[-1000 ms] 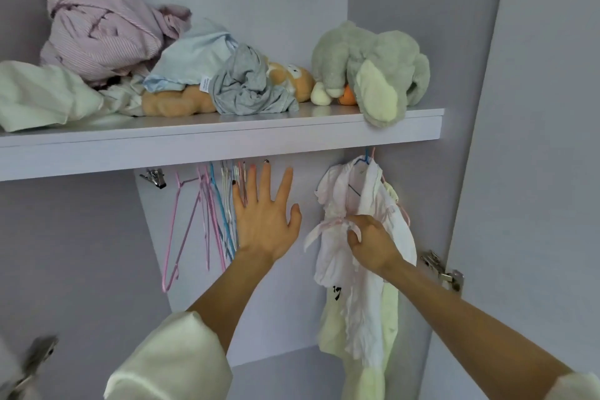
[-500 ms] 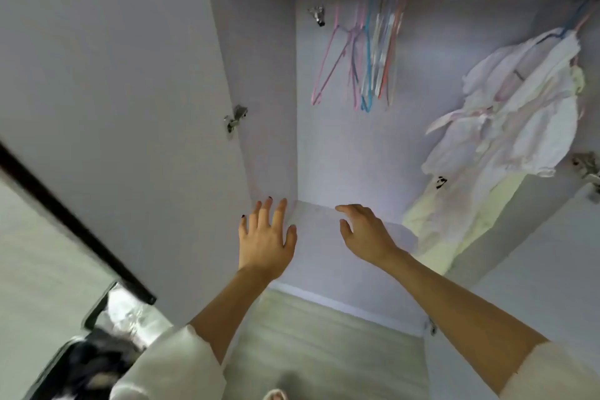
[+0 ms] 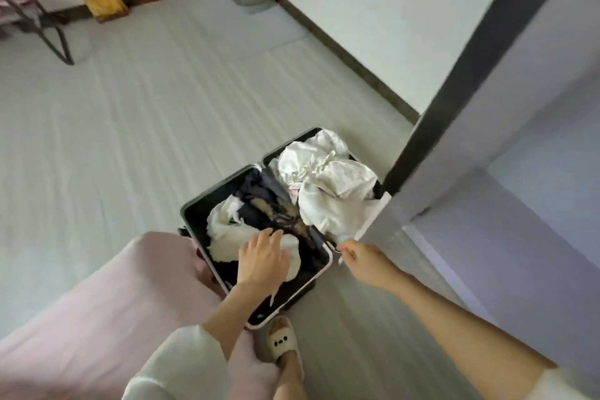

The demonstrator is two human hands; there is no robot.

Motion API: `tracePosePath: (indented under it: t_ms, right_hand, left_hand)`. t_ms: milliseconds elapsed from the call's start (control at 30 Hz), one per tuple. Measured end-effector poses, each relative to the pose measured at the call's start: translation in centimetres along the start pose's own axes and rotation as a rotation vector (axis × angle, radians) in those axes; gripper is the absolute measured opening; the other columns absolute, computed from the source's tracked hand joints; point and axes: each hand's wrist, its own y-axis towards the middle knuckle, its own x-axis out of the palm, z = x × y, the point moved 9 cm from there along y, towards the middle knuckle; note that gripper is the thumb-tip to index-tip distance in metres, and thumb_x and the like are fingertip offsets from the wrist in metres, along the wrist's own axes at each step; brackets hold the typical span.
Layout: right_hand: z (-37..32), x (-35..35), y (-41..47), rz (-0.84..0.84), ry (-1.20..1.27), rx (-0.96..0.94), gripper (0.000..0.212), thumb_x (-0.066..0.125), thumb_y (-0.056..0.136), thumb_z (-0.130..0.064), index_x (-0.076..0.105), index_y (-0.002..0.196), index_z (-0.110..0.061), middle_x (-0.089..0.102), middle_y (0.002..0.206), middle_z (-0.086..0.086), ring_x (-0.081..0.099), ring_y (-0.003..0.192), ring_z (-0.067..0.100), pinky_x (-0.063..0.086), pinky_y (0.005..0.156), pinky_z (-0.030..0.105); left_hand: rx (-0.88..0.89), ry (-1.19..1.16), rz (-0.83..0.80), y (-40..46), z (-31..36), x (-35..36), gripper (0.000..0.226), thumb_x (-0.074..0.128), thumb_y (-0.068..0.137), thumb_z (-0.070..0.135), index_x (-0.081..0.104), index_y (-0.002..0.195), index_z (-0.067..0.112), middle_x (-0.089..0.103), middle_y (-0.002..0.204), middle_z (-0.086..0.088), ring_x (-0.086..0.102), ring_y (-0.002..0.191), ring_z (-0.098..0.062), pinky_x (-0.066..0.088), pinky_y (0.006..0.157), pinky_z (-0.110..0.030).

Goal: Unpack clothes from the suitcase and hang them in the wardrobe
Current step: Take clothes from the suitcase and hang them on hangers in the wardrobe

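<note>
Suitcase (image 3: 319, 273): open on floor beside wardrobe | White garment (image 3: 227, 230): in near half; likely light, limp, best gathered by a bunched handful | Left hand (image 3: 261, 261): fingers spread on it, not yet clenched | Right hand (image 3: 363, 258): at suitcase corner; grasp cannot be told

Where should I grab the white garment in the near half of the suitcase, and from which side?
Take the white garment at its bunched upper fold, coming from above. It lies crumpled on top of dark clothes in the open suitcase, with nothing over it. The left hand already rests on its near end.
</note>
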Motion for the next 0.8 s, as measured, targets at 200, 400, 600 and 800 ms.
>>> tracePosePath:
  t_ms: [200, 400, 600, 800]
  right_hand:
    - [-1.8, 10.8, 13.1, -0.117, 0.111, 0.073, 0.036, 0.035, 0.099, -0.019, 0.045, 0.134, -0.014, 0.064, 0.109, 0.007, 0.062, 0.097, 0.023, 0.049, 0.085, 0.037]
    - [4.4, 24.3, 24.9, -0.156, 0.192, 0.207, 0.039, 0.037, 0.1, -0.017, 0.04, 0.138, -0.013, 0.05, 0.135, 0.005, 0.048, 0.124, 0.019, 0.04, 0.097, 0.025]
    - [8.2, 31.9, 36.9, -0.122, 0.007, 0.061, 0.05, 0.043, 0.096, -0.017, 0.031, 0.144, -0.016, 0.036, 0.146, 0.005, 0.03, 0.137, 0.025, 0.035, 0.107, 0.036]
    - [12.3, 36.8, 44.5, -0.081, 0.053, 0.056, 0.062, 0.049, 0.093, -0.016, 0.02, 0.147, -0.019, 0.013, 0.156, 0.006, 0.006, 0.145, 0.023, 0.023, 0.114, 0.038]
  left_hand:
    - [-0.218, -0.165, -0.05, 7.2, -13.2, 5.5, 0.05, 0.038, 0.096, 0.032, 0.028, 0.144, 0.02, 0.039, 0.142, -0.003, 0.036, 0.13, -0.023, 0.03, 0.105, -0.038]
    - [-0.337, -0.243, -0.129, 16.0, -22.7, 18.2, 0.054, 0.039, 0.095, 0.027, 0.022, 0.146, 0.02, 0.041, 0.138, -0.003, 0.037, 0.128, -0.022, 0.031, 0.105, -0.037]
    - [-0.346, -0.253, -0.146, 23.8, -28.6, 29.7, 0.064, 0.043, 0.094, 0.023, 0.01, 0.149, 0.021, 0.018, 0.152, -0.005, 0.018, 0.138, -0.027, 0.033, 0.104, -0.04]
    - [-0.218, 0.079, -0.236, 31.6, -31.0, 39.2, 0.09, 0.052, 0.089, 0.025, -0.019, 0.145, 0.032, -0.027, 0.152, -0.01, -0.023, 0.14, -0.036, 0.009, 0.113, -0.056]
